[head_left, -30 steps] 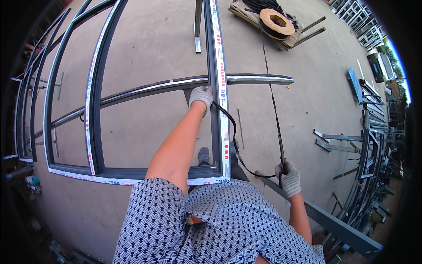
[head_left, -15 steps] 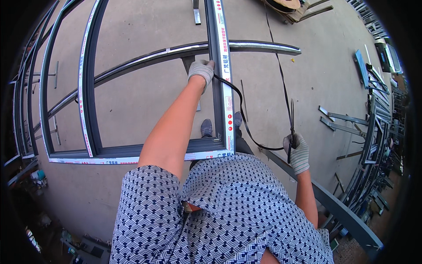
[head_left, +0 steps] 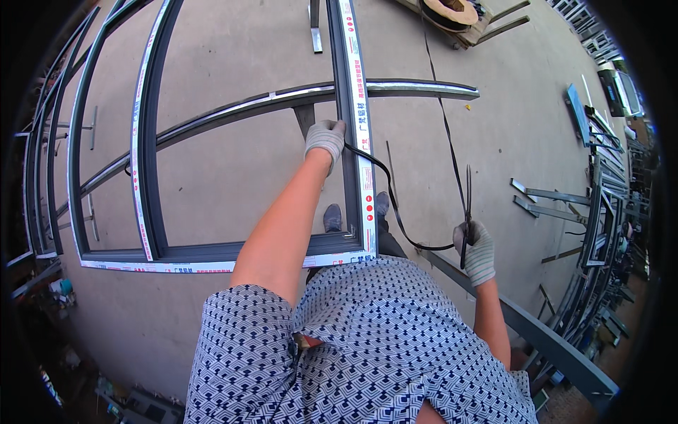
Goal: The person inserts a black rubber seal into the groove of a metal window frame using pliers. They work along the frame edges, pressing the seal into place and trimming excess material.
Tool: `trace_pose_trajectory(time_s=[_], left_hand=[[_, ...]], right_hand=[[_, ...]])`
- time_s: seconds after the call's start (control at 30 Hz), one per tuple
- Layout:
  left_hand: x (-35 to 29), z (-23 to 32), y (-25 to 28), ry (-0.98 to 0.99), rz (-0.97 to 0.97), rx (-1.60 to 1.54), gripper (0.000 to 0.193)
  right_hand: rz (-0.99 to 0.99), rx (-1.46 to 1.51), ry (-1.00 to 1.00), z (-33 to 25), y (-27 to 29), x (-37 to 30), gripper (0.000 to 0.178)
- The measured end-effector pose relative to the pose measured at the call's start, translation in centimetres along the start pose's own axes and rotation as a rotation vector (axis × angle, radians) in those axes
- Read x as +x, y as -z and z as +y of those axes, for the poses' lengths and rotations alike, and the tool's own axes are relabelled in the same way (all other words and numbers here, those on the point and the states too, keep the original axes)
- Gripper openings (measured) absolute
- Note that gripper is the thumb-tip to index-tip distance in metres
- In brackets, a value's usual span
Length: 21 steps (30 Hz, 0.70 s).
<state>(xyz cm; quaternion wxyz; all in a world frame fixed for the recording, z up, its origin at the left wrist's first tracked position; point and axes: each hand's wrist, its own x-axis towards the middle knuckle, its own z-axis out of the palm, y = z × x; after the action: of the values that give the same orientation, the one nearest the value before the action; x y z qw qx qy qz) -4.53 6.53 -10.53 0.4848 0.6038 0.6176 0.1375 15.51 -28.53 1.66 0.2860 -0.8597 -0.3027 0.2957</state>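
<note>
A large dark grey metal window frame (head_left: pixel 357 180) with printed white protective film lies in front of me. My left hand (head_left: pixel 325 143), in a striped knit glove, is at the inner edge of its right-hand bar, thumb and fingers closed on a black rubber strip (head_left: pixel 387 177). The strip crosses over the bar and sags in a loop to my right hand. My right hand (head_left: pixel 475 251), also gloved, is closed around dark scissors (head_left: pixel 469 194), their thin blades pointing away from me. The strip passes by this hand too; whether the fingers hold it is hidden.
Beneath the frame runs a long metal support bar (head_left: pixel 424 89). At the far right a spool (head_left: pixel 450 13) rests on a wooden stand, with the strip trailing from it. A grey beam (head_left: pixel 540 332) slants past my right side. Metal profiles (head_left: pixel 558 194) lie farther right.
My left hand has slid slightly nearer to me along the frame's right-hand bar, with the strip. The whole view has shifted a little. My right hand stays nearly in place with the scissors.
</note>
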Motion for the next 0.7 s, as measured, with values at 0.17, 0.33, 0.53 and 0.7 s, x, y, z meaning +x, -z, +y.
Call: trace_pose_trajectory(time_s=[0.17, 0.33, 0.53, 0.7], left_hand=[[-0.4, 0.7, 0.3, -0.076, 0.061, 0.117, 0.04], [-1.1, 1.2, 0.6, -0.045, 0.015, 0.085, 0.041], [-2.3, 0.3, -0.2, -0.027, -0.039, 0.01, 0.039], [-2.1, 0.2, -0.4, -0.045, 0.012, -0.003, 0.041]], right_hand=[[-0.011, 0.016, 0.038, -0.5, -0.4, 0.3, 0.011], [0.006, 0.009, 0.042, -1.4, 0.0, 0.1, 0.013], [0.0, 0.047, 0.039, -0.3, 0.7, 0.4, 0.015], [0.021, 0.033, 0.075, -0.6, 0.0, 0.6, 0.014]])
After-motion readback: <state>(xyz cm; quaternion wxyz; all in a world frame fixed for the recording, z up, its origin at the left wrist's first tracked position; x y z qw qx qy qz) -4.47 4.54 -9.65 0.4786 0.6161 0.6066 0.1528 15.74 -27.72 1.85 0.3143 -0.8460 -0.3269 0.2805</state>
